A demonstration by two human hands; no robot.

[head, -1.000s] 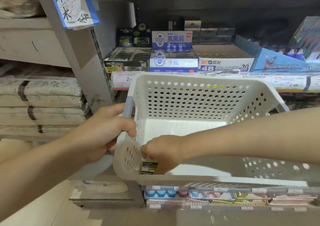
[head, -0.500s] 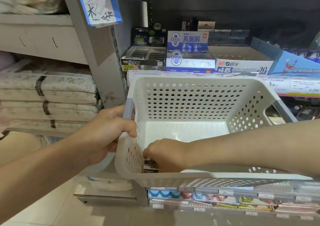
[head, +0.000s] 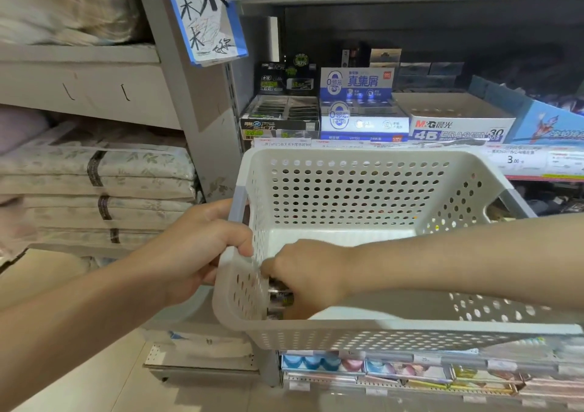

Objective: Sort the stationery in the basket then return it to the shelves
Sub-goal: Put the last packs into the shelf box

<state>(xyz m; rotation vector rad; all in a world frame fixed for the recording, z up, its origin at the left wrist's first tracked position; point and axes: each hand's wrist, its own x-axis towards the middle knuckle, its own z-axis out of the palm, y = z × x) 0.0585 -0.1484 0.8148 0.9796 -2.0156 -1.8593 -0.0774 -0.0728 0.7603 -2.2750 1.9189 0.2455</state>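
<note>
A white perforated plastic basket (head: 363,190) is held up in front of a stationery shelf. My left hand (head: 196,247) grips its left rim by the grey handle. My right hand (head: 309,279) reaches down into the basket's near-left corner, its fingers closed around small dark packs of erasers (head: 279,299) with green print. The packs are mostly hidden by my hand and the basket wall. The rest of the basket floor shows bare white.
The shelf behind holds a black eraser display box (head: 279,117), a blue-and-white box (head: 360,108), a white 4B eraser box (head: 455,121) and a blue carton (head: 550,124). Folded bedding (head: 94,184) is stacked at left. More stationery lines a lower shelf (head: 395,370).
The view has shifted so the shelf sits lower and further right. My right hand has stayed in the basket's near-left corner, closing on the small dark packs. My left hand keeps its grip.
</note>
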